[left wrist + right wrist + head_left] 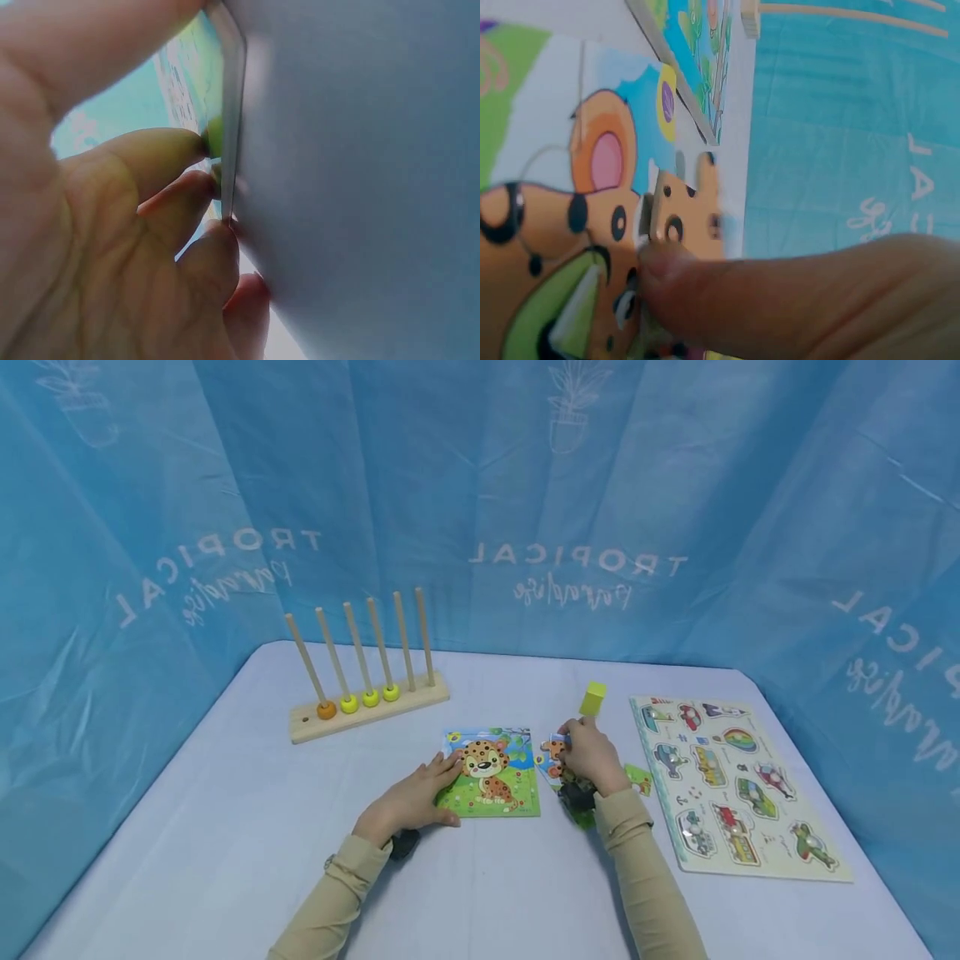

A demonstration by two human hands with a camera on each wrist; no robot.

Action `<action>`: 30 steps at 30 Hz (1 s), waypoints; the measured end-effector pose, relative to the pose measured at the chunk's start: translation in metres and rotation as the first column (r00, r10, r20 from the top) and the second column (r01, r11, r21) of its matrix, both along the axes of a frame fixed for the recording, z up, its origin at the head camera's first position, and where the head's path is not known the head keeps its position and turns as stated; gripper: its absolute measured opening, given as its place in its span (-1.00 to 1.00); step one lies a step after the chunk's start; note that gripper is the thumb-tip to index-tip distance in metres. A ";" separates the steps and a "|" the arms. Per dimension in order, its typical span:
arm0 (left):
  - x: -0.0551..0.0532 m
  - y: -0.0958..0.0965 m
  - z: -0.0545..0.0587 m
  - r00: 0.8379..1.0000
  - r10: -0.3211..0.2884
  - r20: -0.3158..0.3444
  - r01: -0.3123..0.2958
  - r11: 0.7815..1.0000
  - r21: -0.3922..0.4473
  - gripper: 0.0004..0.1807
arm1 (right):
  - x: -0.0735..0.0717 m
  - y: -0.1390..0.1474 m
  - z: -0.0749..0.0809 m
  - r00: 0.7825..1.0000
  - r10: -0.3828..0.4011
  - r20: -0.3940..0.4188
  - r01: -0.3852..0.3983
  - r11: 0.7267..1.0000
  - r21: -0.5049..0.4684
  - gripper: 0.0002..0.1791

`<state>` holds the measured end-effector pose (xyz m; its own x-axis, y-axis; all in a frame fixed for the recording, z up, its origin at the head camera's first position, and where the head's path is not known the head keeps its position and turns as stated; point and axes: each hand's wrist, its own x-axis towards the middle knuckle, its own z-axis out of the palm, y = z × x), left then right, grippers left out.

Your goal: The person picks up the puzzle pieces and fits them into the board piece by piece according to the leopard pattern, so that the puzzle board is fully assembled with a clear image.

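Note:
A square leopard picture board (517,797) lies flat on the table in the head view. My left hand (408,797) rests at its left side, fingertips on the picture's edge and the thumb near the lower left corner. In the left wrist view the fingertips touch the rim of the board (233,112). Just right of the board, my right hand (592,756) is over several loose jigsaw pieces (553,770). In the right wrist view its thumb presses a spotted orange jigsaw piece (686,206) against the leopard pieces (547,217); the other fingers are hidden.
A yellow block (592,697) stands beyond the right hand, and a green jigsaw piece (637,778) lies beside the right wrist. At the right is a vehicle peg puzzle board (705,858). A wooden bead stand (412,697) with upright rods stands at the back left. Blue cloth (480,485) surrounds the table.

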<state>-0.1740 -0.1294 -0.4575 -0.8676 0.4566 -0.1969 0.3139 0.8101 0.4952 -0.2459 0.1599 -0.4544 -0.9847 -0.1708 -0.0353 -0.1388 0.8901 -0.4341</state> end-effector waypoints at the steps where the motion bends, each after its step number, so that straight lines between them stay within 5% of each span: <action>1: -0.001 0.000 0.000 1.000 -0.002 -0.001 0.002 1.000 0.000 -0.05 | -0.001 0.000 0.000 1.000 -0.009 -0.016 0.009 1.000 -0.007 -0.69; 7: -0.004 0.001 0.000 1.000 -0.010 0.001 0.010 1.000 0.006 -0.06 | -0.006 0.001 -0.002 0.992 -0.034 -0.121 0.026 0.997 -0.069 -0.70; 14: -0.001 -0.001 -0.003 1.000 -0.030 0.007 0.030 0.999 0.021 -0.06 | -0.004 -0.017 -0.006 0.991 0.129 0.028 -0.114 0.940 -0.322 -0.61; 19: 0.003 -0.001 -0.002 0.999 -0.054 -0.006 0.054 0.998 0.038 -0.06 | -0.005 -0.044 -0.010 0.967 0.250 0.046 -0.217 0.907 -0.361 -0.69; 23: 0.006 0.000 0.001 0.996 -0.086 -0.002 0.086 0.995 0.051 -0.07 | -0.005 -0.062 -0.015 0.969 0.246 0.014 -0.230 0.923 -0.307 -0.78; 30: 0.005 0.001 0.003 0.997 -0.078 0.010 0.077 0.996 0.032 -0.07 | -0.005 -0.074 -0.020 0.991 0.129 -0.040 -0.135 0.964 -0.229 -0.87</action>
<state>-0.1687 -0.1288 -0.4549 -0.8272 0.5286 -0.1907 0.3695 0.7673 0.5242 -0.2514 0.0859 -0.4740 -0.9530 -0.2998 0.0439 -0.2611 0.7391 -0.6209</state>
